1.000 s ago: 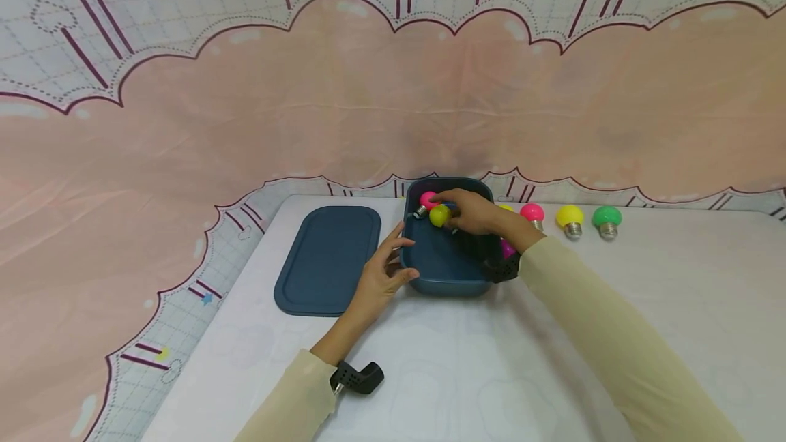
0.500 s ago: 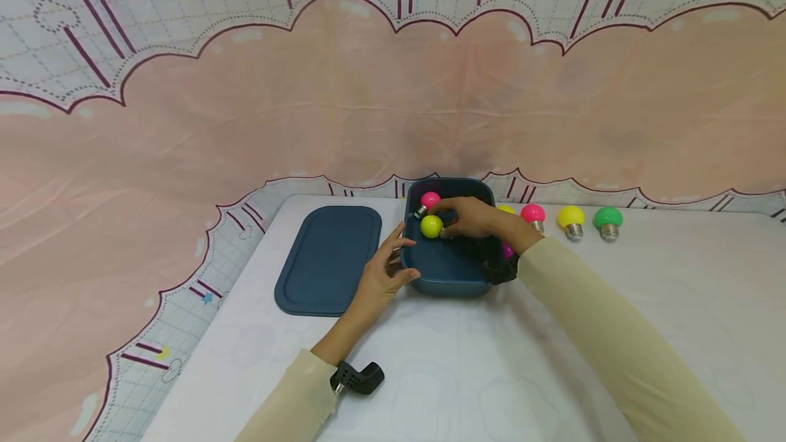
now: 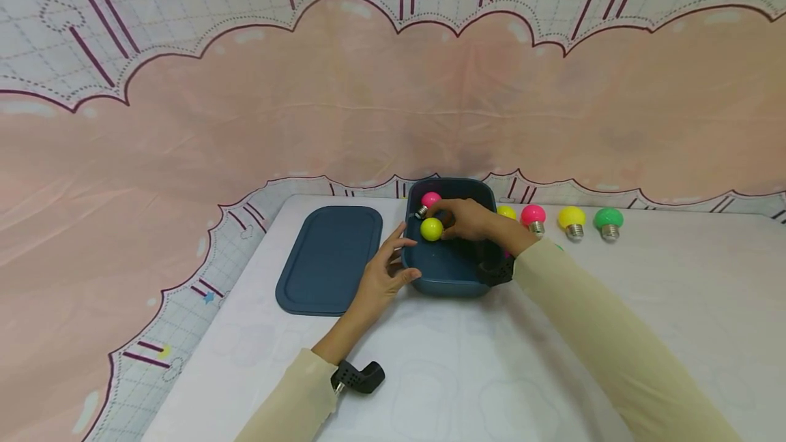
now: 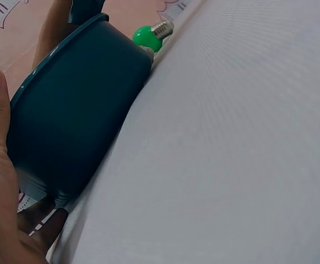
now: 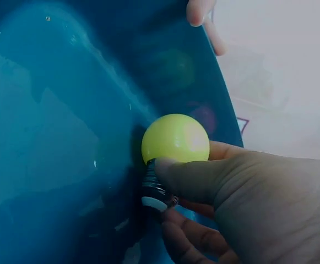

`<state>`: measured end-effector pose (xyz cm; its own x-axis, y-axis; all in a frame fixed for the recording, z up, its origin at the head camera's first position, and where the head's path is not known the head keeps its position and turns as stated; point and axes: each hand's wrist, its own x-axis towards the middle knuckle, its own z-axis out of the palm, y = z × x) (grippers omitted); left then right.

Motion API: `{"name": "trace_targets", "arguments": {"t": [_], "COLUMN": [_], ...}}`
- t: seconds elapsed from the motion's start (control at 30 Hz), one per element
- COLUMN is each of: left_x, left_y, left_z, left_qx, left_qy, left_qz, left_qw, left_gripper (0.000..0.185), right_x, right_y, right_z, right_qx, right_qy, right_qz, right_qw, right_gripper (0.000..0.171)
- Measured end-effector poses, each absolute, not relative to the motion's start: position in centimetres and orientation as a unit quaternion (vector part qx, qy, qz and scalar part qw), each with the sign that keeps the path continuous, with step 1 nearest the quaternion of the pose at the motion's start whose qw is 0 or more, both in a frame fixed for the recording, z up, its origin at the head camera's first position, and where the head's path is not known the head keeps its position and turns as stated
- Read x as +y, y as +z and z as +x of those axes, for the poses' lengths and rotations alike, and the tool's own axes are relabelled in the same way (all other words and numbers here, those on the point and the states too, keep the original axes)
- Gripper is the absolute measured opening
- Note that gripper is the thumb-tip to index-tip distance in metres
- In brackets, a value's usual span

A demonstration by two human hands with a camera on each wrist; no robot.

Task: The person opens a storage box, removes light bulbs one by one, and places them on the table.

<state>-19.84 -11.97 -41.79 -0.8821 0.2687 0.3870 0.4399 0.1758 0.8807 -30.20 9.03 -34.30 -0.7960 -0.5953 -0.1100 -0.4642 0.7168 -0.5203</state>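
Inside a dark blue plastic box, my right hand pinches a yellow light bulb by its screw base. The right wrist view shows my thumb across the base of that yellow bulb, close to the box wall. A pink light bulb lies just behind it in the box. My left hand rests spread against the box's left side, touching its wall with fingers and thumb. In the left wrist view the box wall stands beside that hand.
The flat blue lid lies left of the box. Right of the box stand a pink bulb, a yellow bulb and a green bulb, with others partly hidden by my right arm. A patterned cloth hangs behind.
My right hand has shifted the yellow bulb slightly left and toward me inside the box. My left hand has stayed at the box's side.
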Motion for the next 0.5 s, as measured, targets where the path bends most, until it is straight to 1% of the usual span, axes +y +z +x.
{"name": "trace_targets", "arguments": {"t": [0.17, 0.27, 0.43, 0.5], "left_x": [-11.8, -11.7, -11.8, -12.0], "left_y": [-41.8, -41.0, -41.2, -42.0], "left_z": [-19.9, -19.4, -19.5, -20.0], "left_qx": [-0.761, -0.757, -0.76, -0.762], "left_qy": [-0.601, -0.603, -0.603, -0.599], "left_qz": [-0.235, -0.241, -0.235, -0.234], "left_qw": [0.069, 0.068, 0.063, 0.071], "left_gripper": [0.069, 0.067, 0.066, 0.065], "right_x": [9.4, 9.7, 10.6, 11.2], "right_y": [-34.0, -33.4, -31.8, -31.1], "right_z": [-30.1, -29.9, -29.0, -28.3], "right_qx": [0.916, 0.914, 0.907, 0.907], "right_qy": [-0.248, -0.267, -0.301, -0.31], "right_qz": [-0.292, -0.293, -0.289, -0.283], "right_qw": [0.119, 0.091, 0.05, 0.04], "right_gripper": [0.044, 0.046, 0.046, 0.047]}}
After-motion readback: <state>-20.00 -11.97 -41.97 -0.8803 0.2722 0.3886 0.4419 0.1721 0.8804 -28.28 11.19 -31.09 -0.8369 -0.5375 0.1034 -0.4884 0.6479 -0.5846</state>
